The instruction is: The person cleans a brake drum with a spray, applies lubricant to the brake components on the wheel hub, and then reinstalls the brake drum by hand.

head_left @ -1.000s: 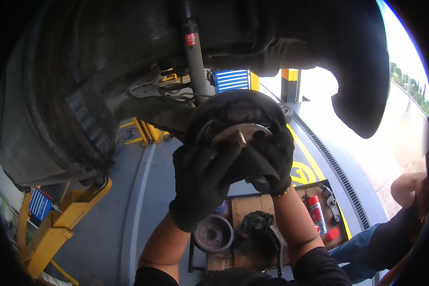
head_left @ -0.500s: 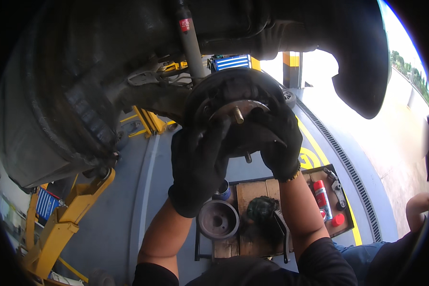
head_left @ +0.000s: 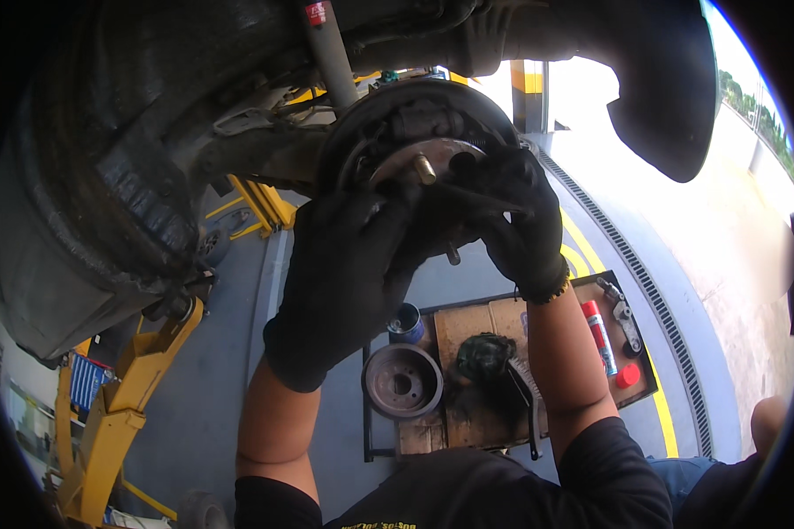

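Observation:
A drum brake assembly hangs ahead of me, its round dark backing plate open toward me. On the rusty hub flange one wheel stud sticks out near the top and another stud shows lower down. My left hand, in a black glove, is at the lower left of the hub with its fingers curled. My right hand, also gloved, is closed at the right side of the brake. Between them runs a dark piece that both hands seem to grip; its kind is unclear.
Below, a cardboard-covered tray holds a brake drum, a tin, a dark crumpled bundle, a brush, a spray can, a red cap. A yellow lift arm stands left; a person is at right.
The brake assembly sits higher and slightly left in view. My left hand has shifted left and up; my right hand stays at the right side, and the dark piece between them looks more stretched out.

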`<action>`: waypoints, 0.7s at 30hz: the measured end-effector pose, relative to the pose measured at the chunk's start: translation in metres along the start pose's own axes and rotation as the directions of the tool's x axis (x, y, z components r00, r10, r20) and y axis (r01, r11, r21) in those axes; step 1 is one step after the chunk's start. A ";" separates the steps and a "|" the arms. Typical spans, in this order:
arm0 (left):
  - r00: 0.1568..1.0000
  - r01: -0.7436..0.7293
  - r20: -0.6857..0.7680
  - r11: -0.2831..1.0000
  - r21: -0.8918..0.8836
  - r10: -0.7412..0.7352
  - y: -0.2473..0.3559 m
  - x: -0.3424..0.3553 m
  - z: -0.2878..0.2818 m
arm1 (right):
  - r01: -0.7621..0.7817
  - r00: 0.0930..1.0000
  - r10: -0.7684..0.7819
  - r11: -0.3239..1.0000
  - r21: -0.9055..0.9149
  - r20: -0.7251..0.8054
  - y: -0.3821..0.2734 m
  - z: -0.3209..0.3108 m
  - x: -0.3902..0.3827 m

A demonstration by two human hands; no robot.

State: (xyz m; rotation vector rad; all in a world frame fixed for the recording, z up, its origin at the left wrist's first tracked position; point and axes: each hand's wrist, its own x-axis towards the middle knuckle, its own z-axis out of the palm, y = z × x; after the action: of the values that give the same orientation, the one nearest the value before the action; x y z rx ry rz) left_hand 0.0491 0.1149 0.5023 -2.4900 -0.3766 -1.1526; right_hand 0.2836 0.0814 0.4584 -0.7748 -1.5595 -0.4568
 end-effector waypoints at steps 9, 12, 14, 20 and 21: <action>0.901 -0.432 0.199 0.834 0.345 0.385 -0.021 0.044 -0.043 | 0.041 0.997 -0.039 0.999 -0.033 0.063 0.000 -0.002 0.009; 0.913 -0.388 0.187 0.913 0.124 0.362 -0.027 0.048 -0.038 | 0.081 0.993 -0.072 0.992 -0.096 0.089 0.001 -0.004 0.010; 0.920 -0.377 0.135 0.925 0.046 0.368 -0.039 0.039 -0.031 | 0.142 0.985 -0.120 0.972 -0.186 0.127 -0.004 -0.005 0.010; 0.993 -0.113 -0.046 0.959 -0.260 0.105 -0.009 -0.002 -0.020 | 0.145 0.989 -0.139 0.970 -0.196 0.040 -0.006 -0.005 0.011; 0.992 -0.065 -0.115 0.984 -0.166 0.046 0.000 -0.012 -0.005 | 0.149 0.989 -0.142 0.961 -0.234 0.049 -0.006 -0.003 0.011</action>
State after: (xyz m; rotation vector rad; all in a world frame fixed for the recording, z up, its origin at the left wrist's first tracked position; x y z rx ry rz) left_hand 0.0382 0.1112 0.4961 -2.5477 -0.1841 -1.3438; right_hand 0.2817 0.0774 0.4706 -0.8556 -1.6160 -0.7535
